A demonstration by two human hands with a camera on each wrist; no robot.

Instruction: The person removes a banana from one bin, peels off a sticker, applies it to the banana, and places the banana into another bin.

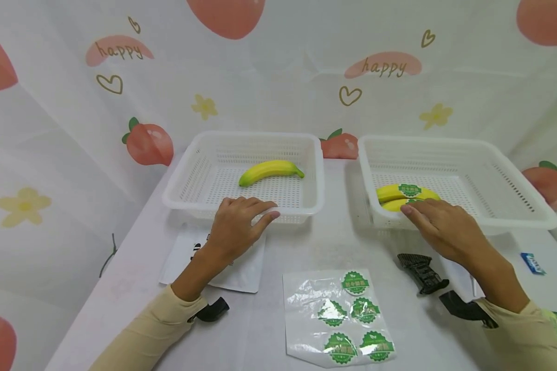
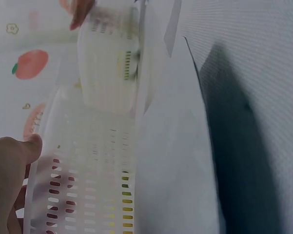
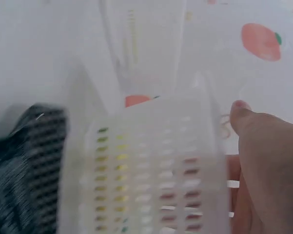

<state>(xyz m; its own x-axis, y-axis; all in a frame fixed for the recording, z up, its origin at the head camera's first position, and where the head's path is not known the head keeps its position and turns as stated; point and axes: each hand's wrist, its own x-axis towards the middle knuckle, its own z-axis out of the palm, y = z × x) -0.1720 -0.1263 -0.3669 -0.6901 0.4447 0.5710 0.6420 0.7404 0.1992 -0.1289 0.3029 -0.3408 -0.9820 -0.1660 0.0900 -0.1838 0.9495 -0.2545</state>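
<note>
White cloth [image 1: 278,87] printed with red fruit, yellow flowers and the word "happy" hangs behind a white table [image 1: 327,247], on which two perforated white baskets stand side by side. In the left basket [image 1: 185,203] lies one plain yellow banana [image 1: 270,171] with green ends; in the near left corner of the right basket [image 1: 520,224] lie two stickered bananas [image 1: 389,193], each bearing a green label, the nearer one partly covered by the right hand [image 1: 445,229]. Both hands are relaxed and neither has hold of a banana. The left hand [image 1: 236,224] drapes its loosely bent fingers over the near rim of its basket, thumb apart from them; the right hand does likewise, its fingers visible through the slots in the right wrist view. How firmly either one presses cannot be told. Between the forearms lies a clear sheet [image 1: 301,309] with five green stickers [image 1: 355,282]; a white pouch [image 1: 243,275] lies beneath the left hand, and a ribbed black object [image 1: 420,272] near the right.
</note>
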